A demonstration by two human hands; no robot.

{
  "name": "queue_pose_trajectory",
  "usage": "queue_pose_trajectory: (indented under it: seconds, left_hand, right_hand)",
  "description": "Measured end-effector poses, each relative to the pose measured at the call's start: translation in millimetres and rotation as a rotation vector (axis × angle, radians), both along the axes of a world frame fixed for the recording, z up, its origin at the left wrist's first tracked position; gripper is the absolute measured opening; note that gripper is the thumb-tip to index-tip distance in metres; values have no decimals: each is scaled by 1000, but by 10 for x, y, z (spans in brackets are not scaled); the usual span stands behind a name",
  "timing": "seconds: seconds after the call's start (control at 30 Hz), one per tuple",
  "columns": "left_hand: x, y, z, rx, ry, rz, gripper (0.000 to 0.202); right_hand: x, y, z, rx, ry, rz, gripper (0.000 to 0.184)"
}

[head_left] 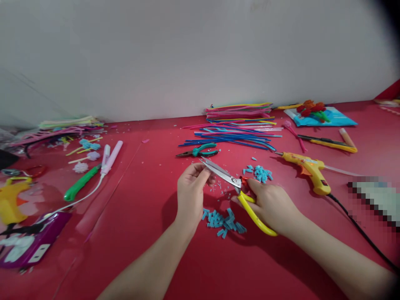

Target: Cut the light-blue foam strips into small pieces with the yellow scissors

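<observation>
My right hand (272, 205), right of center, grips yellow-handled scissors (233, 181). My left hand (191, 189), mid-frame: fingers curled, can't tell if pinching anything. Blue chenille-stem pieces (229, 223) lower center.

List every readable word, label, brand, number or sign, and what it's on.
None can be read.
Scissors: no readable marking.
Yellow glue gun: any markings too small.
Blue packet: any print too blurred.
Purple object: any marks too blurred.
Pixelated object: obscured.
</observation>
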State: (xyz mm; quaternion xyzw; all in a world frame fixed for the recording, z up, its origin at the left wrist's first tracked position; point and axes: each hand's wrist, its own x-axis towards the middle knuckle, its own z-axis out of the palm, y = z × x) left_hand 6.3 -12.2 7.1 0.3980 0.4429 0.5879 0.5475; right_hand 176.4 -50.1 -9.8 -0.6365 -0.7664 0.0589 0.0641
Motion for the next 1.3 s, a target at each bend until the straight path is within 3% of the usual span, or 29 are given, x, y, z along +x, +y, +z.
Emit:
queue_pose_trajectory:
  seconds: [0.8, 1.3]
  left_hand:
    - [-15, 8, -22, 32, -17, -1, 5]
    - [-20, 26, -57, 91, -73, -80, 7]
  right_hand:
    - [5, 6, -6, 2, 16, -7, 36]
    - [34, -4, -22, -12, 62, 9, 34]
